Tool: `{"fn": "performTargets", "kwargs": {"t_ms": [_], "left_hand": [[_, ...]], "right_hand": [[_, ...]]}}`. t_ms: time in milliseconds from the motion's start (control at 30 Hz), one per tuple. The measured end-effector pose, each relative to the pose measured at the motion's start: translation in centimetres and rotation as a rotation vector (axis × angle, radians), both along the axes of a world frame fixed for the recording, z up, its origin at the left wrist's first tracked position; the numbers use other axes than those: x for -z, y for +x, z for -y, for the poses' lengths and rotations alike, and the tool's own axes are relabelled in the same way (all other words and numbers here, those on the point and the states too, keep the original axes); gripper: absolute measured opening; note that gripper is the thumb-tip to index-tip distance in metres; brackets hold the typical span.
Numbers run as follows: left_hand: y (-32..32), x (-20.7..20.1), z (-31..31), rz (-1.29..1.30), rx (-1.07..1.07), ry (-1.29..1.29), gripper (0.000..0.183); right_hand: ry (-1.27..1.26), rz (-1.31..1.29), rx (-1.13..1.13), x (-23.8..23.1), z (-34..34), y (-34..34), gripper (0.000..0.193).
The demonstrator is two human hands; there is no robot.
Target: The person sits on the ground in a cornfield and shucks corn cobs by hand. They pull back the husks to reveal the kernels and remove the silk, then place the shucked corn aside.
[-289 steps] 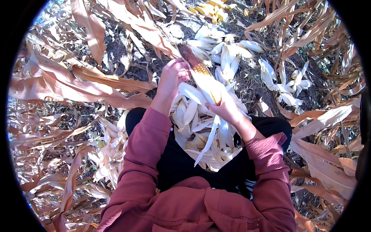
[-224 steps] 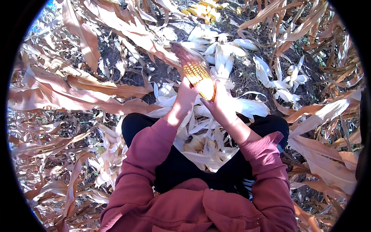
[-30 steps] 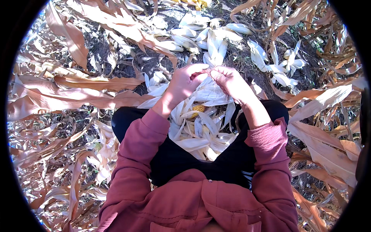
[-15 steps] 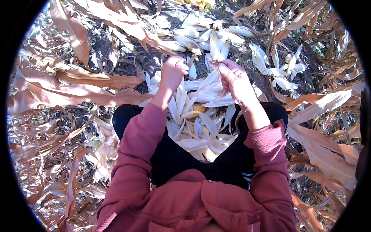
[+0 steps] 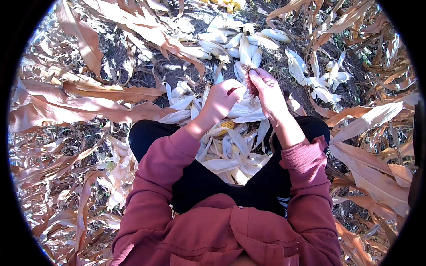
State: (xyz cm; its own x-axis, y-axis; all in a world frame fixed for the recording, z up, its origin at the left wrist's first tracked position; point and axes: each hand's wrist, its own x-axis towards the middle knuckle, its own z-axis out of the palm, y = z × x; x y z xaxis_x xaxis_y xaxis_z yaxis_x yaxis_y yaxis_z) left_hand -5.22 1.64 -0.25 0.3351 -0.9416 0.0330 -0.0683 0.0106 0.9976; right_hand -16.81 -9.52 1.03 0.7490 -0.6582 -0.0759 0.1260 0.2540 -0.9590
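A tuft of reddish-brown corn silk (image 5: 251, 85) is pinched between the thumb and fingers of my right hand (image 5: 270, 94), its loose strands hanging down. Just left of it, my left hand (image 5: 220, 100) is closed, its curled fingers turned toward the silk. Whatever those fingers may hold is hidden. Beneath both hands, pale dry corn husks (image 5: 224, 163) lie heaped between my legs. Among the husks shows part of a yellow corn cob (image 5: 227, 125).
Ahead of my hands lie several corn ears in pale husks (image 5: 213, 44), with more opened husks (image 5: 310, 80) to the right. Yellow cobs (image 5: 230, 5) show at the far edge. Dry brown corn leaves (image 5: 120, 92) reach in from both sides.
My left hand has moved right and slightly nearer to me, coming close to the silk. My right hand has hardly moved and still pinches the silk.
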Motion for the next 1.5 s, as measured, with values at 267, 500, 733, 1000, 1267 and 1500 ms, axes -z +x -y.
{"fn": "performTargets", "kwargs": {"t_ms": [267,500,733,1000,1267,1500], "left_hand": [[-0.6,2.0,0.9,0.093,-0.04,0.094,0.026],[-1.5,2.1,1.6,-0.218,0.171,-0.127,0.035],[-1.2,1.7,0.5,-0.145,0.228,0.094,0.023],[0.5,2.2,0.8,-0.027,0.163,0.172,0.017],[1.2,2.0,0.3,-0.009,0.24,0.251,0.016],[1.4,3.1,0.1,0.008,0.244,0.343,0.015]], "right_hand": [[0.341,0.267,-0.013,0.3,0.4,0.3,0.03],[0.462,0.422,0.067,0.0,0.7,0.6,0.019],[0.485,0.309,0.23,-2.1,0.5,0.7,0.022],[0.162,0.32,0.41,-6.2,3.0,-3.3,0.027],[-0.399,0.016,0.655,-7.5,-0.4,-18.1,0.023],[-0.012,-0.519,0.718,4.5,-4.8,-31.0,0.033]]}}
